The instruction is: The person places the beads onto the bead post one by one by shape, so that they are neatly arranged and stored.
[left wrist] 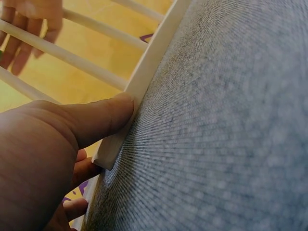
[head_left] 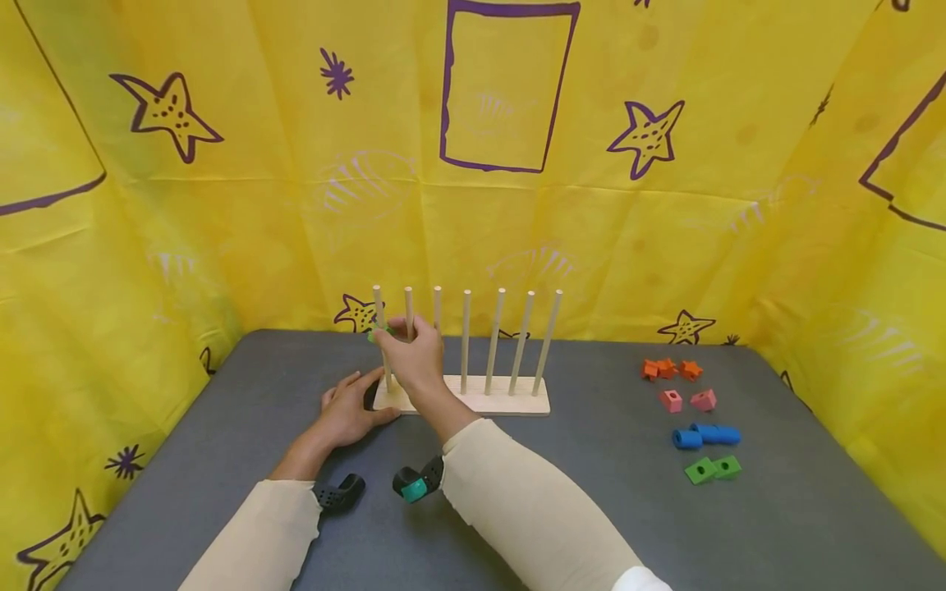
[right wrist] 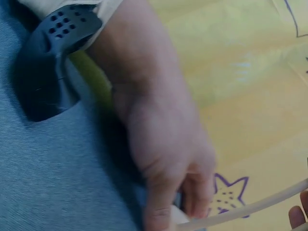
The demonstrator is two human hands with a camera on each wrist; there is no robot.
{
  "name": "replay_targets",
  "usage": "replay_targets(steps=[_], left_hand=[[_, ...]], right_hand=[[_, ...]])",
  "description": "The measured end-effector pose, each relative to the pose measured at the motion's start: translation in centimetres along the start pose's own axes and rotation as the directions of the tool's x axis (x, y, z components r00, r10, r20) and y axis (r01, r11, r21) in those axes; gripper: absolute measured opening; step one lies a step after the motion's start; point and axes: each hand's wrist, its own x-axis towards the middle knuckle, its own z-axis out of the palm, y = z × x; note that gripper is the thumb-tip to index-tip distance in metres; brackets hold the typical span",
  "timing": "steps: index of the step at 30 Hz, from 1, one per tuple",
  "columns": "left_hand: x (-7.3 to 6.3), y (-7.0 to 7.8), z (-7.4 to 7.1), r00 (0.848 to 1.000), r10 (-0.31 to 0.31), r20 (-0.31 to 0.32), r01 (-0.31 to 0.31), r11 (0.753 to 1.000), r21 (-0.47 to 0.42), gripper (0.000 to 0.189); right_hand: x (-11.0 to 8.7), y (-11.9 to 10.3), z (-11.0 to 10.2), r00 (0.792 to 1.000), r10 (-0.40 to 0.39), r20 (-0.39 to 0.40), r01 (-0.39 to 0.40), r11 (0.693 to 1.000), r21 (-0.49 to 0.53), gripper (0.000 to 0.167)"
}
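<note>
A pale wooden stand, its base point(head_left: 510, 402) flat on the table, carries a row of several upright pegs point(head_left: 497, 341). My left hand point(head_left: 353, 413) grips the base's left end; in the left wrist view the thumb point(left wrist: 103, 118) presses its near edge, with fingers around the end. My right hand point(head_left: 415, 355) pinches a small green block point(head_left: 373, 336) at the upper part of the leftmost peg point(head_left: 378, 302). The fingers mostly cover the block, so I cannot tell if the peg passes through it. In the right wrist view, the left hand point(right wrist: 166, 130) appears at the base.
On the right of the grey table point(head_left: 591, 492) lie orange star pieces point(head_left: 668, 368), pink blocks point(head_left: 671, 400), blue cylinders point(head_left: 715, 434) and green blocks point(head_left: 700, 470), in separate groups. A yellow patterned cloth point(head_left: 369, 222) hangs behind and at both sides.
</note>
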Motion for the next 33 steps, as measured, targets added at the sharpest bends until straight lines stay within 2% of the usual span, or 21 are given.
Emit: replay_targets(steps=[9, 19, 24, 33], left_hand=[[0.0, -0.2, 0.1, 1.000, -0.011, -0.004, 0.011, 1.000, 0.000, 0.082], [-0.2, -0.2, 0.1, 0.999, 0.018, -0.032, -0.017, 1.000, 0.012, 0.081], [-0.2, 0.1, 0.0, 0.999, 0.022, -0.030, -0.022, 1.000, 0.002, 0.081], [-0.2, 0.1, -0.1, 1.000, -0.012, -0.022, 0.012, 1.000, -0.010, 0.078]], right_hand=[[-1.0, 2.9, 0.0, 0.998, 0.055, -0.024, -0.056, 0.996, -0.065, 0.013], [-1.8, 5.9, 0.1, 0.995, 0.089, -0.050, -0.095, 0.985, -0.146, 0.017], [-2.2, 6.8, 0.0, 0.996, 0.075, -0.057, -0.085, 0.975, -0.206, 0.019], [-2.2, 7.1, 0.2, 0.999, 0.025, -0.032, -0.035, 0.922, -0.385, 0.023]])
